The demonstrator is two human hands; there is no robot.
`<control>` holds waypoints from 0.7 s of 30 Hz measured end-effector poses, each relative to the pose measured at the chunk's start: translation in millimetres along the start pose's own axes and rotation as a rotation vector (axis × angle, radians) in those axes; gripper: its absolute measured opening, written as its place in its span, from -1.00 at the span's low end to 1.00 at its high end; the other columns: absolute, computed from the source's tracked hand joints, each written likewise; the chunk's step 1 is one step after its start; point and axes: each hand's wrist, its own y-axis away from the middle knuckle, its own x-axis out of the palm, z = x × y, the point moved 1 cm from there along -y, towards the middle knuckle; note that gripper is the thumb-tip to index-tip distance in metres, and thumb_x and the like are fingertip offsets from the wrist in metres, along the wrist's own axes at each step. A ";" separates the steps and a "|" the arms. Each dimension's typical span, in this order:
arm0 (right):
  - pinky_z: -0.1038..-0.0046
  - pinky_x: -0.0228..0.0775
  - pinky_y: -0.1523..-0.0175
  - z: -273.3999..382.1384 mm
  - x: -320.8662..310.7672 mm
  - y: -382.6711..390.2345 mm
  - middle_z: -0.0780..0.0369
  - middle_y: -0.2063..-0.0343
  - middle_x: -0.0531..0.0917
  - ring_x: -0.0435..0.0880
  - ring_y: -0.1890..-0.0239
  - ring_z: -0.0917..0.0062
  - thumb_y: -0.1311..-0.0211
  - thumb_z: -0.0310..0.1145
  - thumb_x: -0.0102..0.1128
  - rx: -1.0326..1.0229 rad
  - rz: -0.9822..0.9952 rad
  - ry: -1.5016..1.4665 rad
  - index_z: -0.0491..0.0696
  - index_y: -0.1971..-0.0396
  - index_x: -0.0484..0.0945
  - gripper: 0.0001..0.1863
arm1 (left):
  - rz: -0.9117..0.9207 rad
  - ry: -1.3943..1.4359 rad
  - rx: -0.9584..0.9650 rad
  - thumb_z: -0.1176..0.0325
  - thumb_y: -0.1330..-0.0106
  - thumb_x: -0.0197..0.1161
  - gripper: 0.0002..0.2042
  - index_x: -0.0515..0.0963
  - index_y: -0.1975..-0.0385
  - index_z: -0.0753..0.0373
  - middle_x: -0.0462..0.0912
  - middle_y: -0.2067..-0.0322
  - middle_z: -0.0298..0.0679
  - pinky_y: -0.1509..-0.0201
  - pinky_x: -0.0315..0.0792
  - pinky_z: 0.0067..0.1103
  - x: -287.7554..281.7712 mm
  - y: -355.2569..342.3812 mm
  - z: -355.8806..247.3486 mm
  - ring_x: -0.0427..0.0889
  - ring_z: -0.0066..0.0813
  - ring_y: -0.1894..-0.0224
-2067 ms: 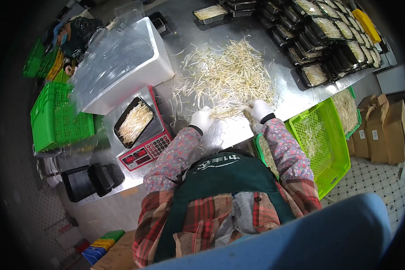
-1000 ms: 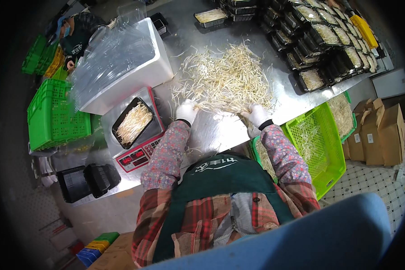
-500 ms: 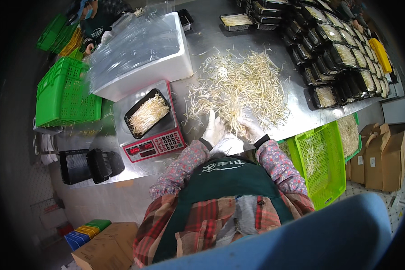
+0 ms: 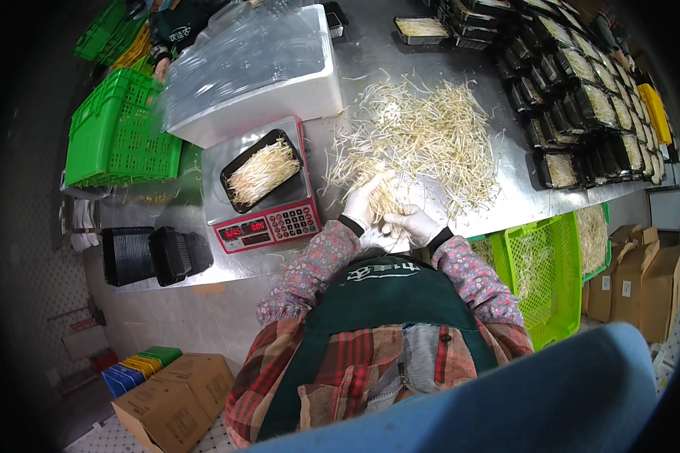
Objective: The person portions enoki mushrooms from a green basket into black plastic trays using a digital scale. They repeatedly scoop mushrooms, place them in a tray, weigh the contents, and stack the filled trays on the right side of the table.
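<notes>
White-gloved, my left hand is wrapped round a bunch of bean sprouts at the near edge of a loose pile of sprouts. On the other side of that bunch my right hand has its fingers bent in, pinching the lower ends. To the left, a red-framed digital scale with lit digits carries a black tray filled with sprouts lying lengthwise.
Behind the scale stands a white foam box with clear plastic film. Black empty trays are stacked at the left edge. Filled trays pile up far right. Green crates flank the table; a co-worker's hand shows far left.
My hands have closed in on the sprouts, the left one now gripping round the bunch. My right hand has moved inward to its lower ends. The whole view has shifted slightly.
</notes>
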 end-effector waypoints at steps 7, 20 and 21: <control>0.73 0.18 0.68 19.2 -40.9 34.5 0.40 0.64 0.61 0.37 0.78 0.81 -0.40 -0.31 0.12 -0.126 -0.075 0.355 -0.15 0.13 0.63 -0.76 | -0.015 0.148 0.220 0.28 -0.47 0.03 -0.54 0.23 -0.33 0.21 0.37 -0.28 -0.10 -0.36 0.27 -0.24 -30.8 -13.0 -7.2 0.36 -0.20 -0.32; 0.39 0.52 0.09 80.4 19.7 26.5 0.00 0.11 0.65 0.68 0.16 0.23 -0.28 -0.23 0.23 -0.803 -0.503 1.316 -0.17 -0.19 0.43 -0.47 | 0.174 0.432 0.082 -0.34 -0.35 -0.15 -0.17 0.22 -0.31 0.37 0.35 -0.27 0.01 -0.39 0.21 -0.21 0.5 -2.2 -4.5 0.36 -0.07 -0.28; 0.32 0.50 -0.03 82.0 24.9 28.2 -0.08 0.00 0.60 0.65 0.03 0.11 -0.25 -0.20 0.26 -0.733 -0.436 1.413 -0.17 -0.21 0.40 -0.41 | 0.186 0.415 0.068 -0.36 -0.34 -0.14 -0.15 0.21 -0.32 0.36 0.36 -0.27 0.00 -0.39 0.20 -0.21 -0.6 -2.3 -3.6 0.36 -0.08 -0.28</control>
